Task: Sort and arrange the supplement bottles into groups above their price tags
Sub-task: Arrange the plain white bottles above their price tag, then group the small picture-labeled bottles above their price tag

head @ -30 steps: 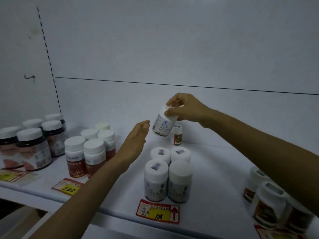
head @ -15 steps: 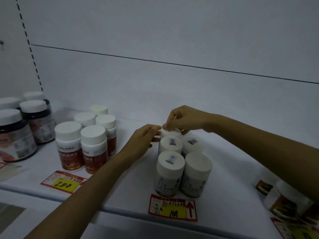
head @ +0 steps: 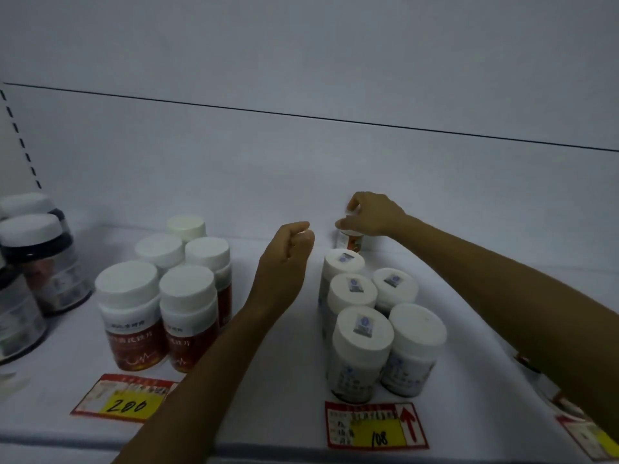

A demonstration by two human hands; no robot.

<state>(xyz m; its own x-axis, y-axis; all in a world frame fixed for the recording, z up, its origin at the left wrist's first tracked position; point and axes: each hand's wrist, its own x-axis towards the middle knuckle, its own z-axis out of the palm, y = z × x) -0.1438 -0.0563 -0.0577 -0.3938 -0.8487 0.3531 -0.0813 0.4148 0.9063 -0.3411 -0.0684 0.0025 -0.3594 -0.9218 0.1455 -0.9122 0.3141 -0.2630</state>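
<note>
Several white bottles (head: 363, 333) with blue cap stickers stand in a cluster above the price tag marked 108 (head: 375, 426). Behind them, near the back wall, is a small bottle with an orange label (head: 351, 242). My right hand (head: 375, 214) grips it from above by the cap. My left hand (head: 288, 259) hovers just left of the cluster, fingers loosely curled, holding nothing. Several white-capped bottles with red labels (head: 134, 316) are grouped above the tag marked 200 (head: 124, 400).
Dark jars with white lids (head: 37, 259) stand at the far left of the white shelf (head: 268, 390). My right forearm hides more bottles at the right edge, above another price tag (head: 593, 437). The back wall is close behind the small bottle.
My right hand set the white bottle down at the back of the 108 cluster, then moved to the small orange-labelled bottle behind it. My left hand drew away from the cluster and curled.
</note>
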